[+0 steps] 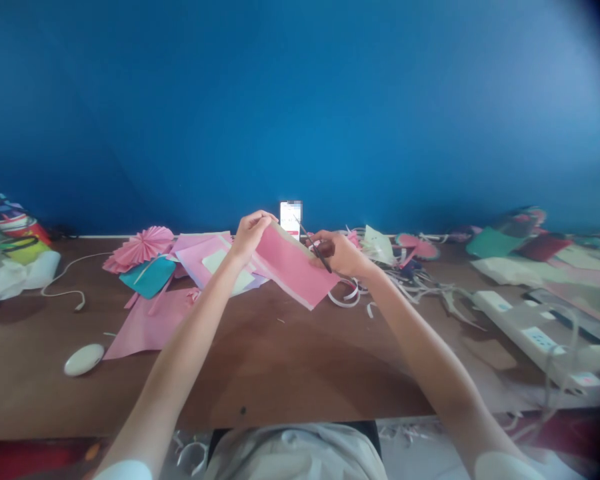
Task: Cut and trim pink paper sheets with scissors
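Note:
Pinched in my left hand (pixel 251 235) is the upper left corner of a pink sheet of paper (pixel 300 272) with pale strips along its edges. The sheet hangs tilted above the table, sloping down to the right. My right hand (pixel 341 252) is closed around a pair of dark scissors (pixel 317 252). Their blades point up and left, by the top edge of the sheet; whether they are cutting into it I cannot tell. Behind the hands a phone (pixel 291 217) with a lit screen stands upright against the blue wall.
On the brown table (pixel 290 373), pink paper (pixel 150 327), a pleated pink fan (pixel 143 248) and a teal piece (pixel 147 277) lie left, near a white oval object (pixel 84 360). Paper strips (pixel 410 287) tangle at right, beside a white power strip (pixel 530 333) and cables.

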Tool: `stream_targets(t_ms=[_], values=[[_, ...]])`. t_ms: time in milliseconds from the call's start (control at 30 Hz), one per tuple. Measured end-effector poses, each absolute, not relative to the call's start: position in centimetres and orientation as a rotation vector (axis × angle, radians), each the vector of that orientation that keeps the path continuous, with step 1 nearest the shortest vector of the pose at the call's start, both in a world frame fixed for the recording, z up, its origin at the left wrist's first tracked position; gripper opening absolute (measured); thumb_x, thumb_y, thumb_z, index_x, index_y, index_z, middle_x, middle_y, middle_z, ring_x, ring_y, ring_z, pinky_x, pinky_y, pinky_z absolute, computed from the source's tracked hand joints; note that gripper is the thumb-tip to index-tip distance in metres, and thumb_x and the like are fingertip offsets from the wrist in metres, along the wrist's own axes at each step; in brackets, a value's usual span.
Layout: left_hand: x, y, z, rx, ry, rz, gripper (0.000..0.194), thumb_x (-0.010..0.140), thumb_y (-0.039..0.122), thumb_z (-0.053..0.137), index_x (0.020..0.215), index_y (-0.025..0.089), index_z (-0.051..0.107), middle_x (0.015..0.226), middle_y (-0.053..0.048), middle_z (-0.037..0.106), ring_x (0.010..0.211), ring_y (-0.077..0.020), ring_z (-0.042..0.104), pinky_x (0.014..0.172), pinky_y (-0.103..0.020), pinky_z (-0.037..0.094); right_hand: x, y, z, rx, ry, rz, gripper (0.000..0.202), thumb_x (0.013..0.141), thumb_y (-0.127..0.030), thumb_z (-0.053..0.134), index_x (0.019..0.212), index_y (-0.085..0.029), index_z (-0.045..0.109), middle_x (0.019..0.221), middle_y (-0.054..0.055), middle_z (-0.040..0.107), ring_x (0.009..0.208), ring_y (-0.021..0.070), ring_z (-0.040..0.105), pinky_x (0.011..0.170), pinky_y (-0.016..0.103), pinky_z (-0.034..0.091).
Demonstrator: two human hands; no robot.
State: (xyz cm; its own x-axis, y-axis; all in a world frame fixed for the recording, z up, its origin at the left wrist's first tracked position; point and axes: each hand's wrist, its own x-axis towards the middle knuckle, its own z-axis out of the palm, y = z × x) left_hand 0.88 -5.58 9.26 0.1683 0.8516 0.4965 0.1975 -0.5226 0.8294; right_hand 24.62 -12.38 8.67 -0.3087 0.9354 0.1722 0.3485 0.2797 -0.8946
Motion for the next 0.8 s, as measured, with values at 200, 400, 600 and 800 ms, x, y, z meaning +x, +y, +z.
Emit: stream_targets(t_ms=[200, 400, 600, 800], values=[[0.3, -6.1, 9.9, 1.972, 0.862, 1.090, 0.028, 0.083, 0.044, 0.058, 0.089, 0.018, 0.065, 0.083, -0.003, 0.064, 0.073, -0.0135, 0.055, 0.065, -0.025, 0.040, 26.3, -12.7, 10.1, -1.253, -1.871, 0.902, 0.043, 0.065, -0.034, 0.074, 0.102, -0.017, 0.060, 0.070, 0.001, 0.064, 0.059, 0.0125, 0.054, 0.050, 0.022, 0.039], [0.5, -6.4, 10.0, 2.042, 0.763, 0.911, 0.033, 0.073, 0.043, 0.071, 0.089, 0.015, 0.064, 0.080, -0.004, 0.064, 0.070, -0.0130, 0.057, 0.065, -0.026, 0.043, 27.0, -12.9, 10.6, -1.313, -2.031, 0.768, 0.039, 0.067, -0.032, 0.070, 0.102, -0.016, 0.063, 0.074, 0.003, 0.067, 0.063, 0.0142, 0.056, 0.056, 0.025, 0.042], [0.5, -6.8, 10.2, 2.105, 0.718, 0.878, 0.026, 0.075, 0.032, 0.068, 0.095, 0.017, 0.059, 0.088, -0.005, 0.066, 0.080, -0.0146, 0.062, 0.070, -0.026, 0.046, 28.1, -12.5, 10.4, -1.328, -2.086, 0.672, 0.039, 0.069, -0.032, 0.068, 0.105, -0.018, 0.063, 0.070, 0.000, 0.065, 0.058, 0.0124, 0.051, 0.052, 0.025, 0.036], [0.8, -6.5, 9.7, 2.235, 0.796, 0.825, 0.026, 0.077, 0.025, 0.061, 0.101, 0.021, 0.051, 0.082, -0.001, 0.063, 0.074, -0.0134, 0.059, 0.067, -0.026, 0.043, 28.4, -12.6, 10.7, -1.307, -2.060, 0.665, 0.036, 0.068, -0.031, 0.067, 0.102, -0.018, 0.063, 0.070, -0.001, 0.065, 0.058, 0.0123, 0.050, 0.052, 0.024, 0.035]])
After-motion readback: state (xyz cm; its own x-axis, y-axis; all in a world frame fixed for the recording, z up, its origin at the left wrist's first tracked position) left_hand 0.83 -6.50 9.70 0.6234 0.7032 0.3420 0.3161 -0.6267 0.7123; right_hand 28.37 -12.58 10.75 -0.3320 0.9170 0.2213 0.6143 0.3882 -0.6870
